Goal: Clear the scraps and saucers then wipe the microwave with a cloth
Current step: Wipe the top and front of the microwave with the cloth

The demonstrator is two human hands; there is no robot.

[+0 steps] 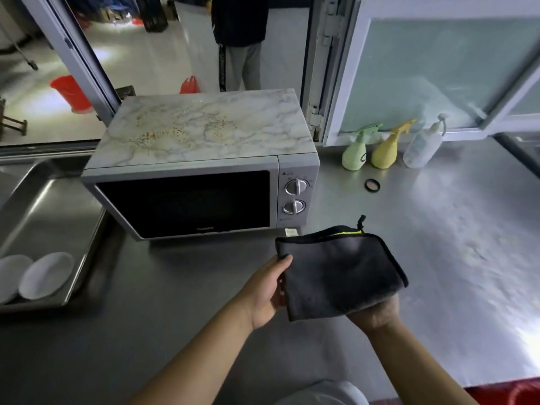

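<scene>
Cloth (336, 270), folded and dark, is up off the worktop (438, 229) before the microwave (201, 171). Your left hand (267, 293) pinches its edge, grip clamped; your right hand (375, 312) holds underneath. Crumbs dot the microwave's top.

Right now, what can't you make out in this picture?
Head view only:
- Right hand: fingers hidden under the cloth.
- Microwave: inside lost behind the dark door; dial markings too small.
- Left saucer: cut off by the frame edge; the other saucer shows whole.
- Bottles: labels too small and blurred.
- Left hand: fingers behind the cloth's edge, only the thumb shows.
</scene>
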